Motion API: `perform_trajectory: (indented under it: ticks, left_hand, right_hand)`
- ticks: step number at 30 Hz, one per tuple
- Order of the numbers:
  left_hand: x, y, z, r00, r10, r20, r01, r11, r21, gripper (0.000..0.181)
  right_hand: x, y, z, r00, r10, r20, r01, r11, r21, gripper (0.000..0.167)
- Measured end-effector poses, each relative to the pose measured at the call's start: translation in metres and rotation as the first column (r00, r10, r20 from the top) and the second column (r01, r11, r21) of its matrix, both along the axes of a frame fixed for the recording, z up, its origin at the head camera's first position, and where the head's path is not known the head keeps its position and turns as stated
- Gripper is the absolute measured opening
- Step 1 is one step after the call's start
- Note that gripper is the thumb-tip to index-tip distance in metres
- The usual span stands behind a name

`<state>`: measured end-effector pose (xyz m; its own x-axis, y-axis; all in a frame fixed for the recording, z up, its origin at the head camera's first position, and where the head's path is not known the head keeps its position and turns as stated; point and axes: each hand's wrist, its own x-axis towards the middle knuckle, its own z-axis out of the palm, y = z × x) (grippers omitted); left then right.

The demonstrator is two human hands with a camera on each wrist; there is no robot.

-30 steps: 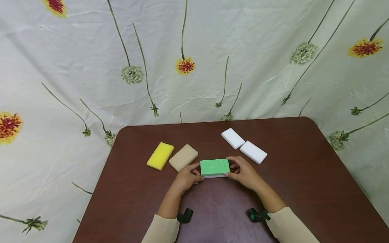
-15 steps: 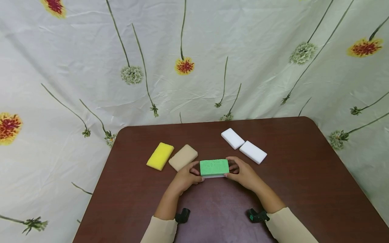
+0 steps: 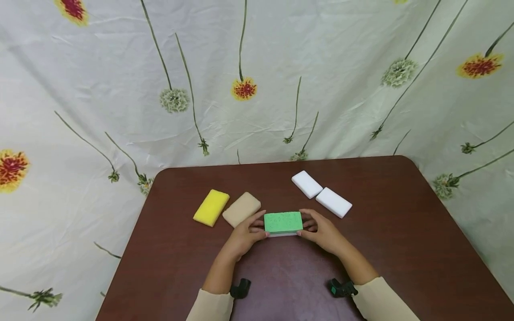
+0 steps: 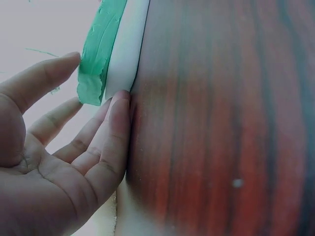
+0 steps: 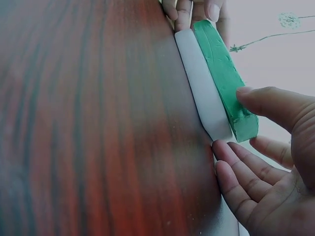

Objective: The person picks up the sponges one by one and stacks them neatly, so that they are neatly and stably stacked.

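Observation:
A green sponge (image 3: 283, 222) lies flat on top of a white sponge (image 5: 199, 83), whose underside meets the table. At the stack's left end is my left hand (image 3: 242, 236), its thumb and index finger spread at the green sponge's corners. In the left wrist view, its lower fingers (image 4: 118, 115) touch the white sponge's end. My right hand (image 3: 327, 232) stands at the opposite end. Its thumb (image 5: 261, 98) lies against the green sponge's side, and the other fingers spread loosely below. The stack's far side is hidden in the head view.
A yellow sponge (image 3: 211, 207) and a beige sponge (image 3: 242, 209) lie to the left, the beige one close to my left hand. Two more white sponges, one farther back (image 3: 307, 184) and one nearer (image 3: 334, 202), lie behind my right hand. A floral curtain (image 3: 257, 120) hangs behind the brown table (image 3: 401, 232).
The fingers of both hands have straightened and spread a little at the stack's ends. The sponges stay where they were; the head view has shifted very slightly.

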<state>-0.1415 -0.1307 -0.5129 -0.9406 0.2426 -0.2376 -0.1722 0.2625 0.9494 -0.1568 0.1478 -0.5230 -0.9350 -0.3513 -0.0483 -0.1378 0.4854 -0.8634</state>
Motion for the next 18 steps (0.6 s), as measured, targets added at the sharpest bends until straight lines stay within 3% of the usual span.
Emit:
perform_trajectory:
  ticks: [18]
  left_hand:
    - [-0.0021, -0.0028, -0.0010, 1.000, 0.000, 0.025, -0.001, 0.999, 0.034, 0.063]
  right_hand:
    - [0.0027, 0.0012, -0.0009, 1.000, -0.004, -0.010, 0.004, 0.999, -0.051, 0.069]
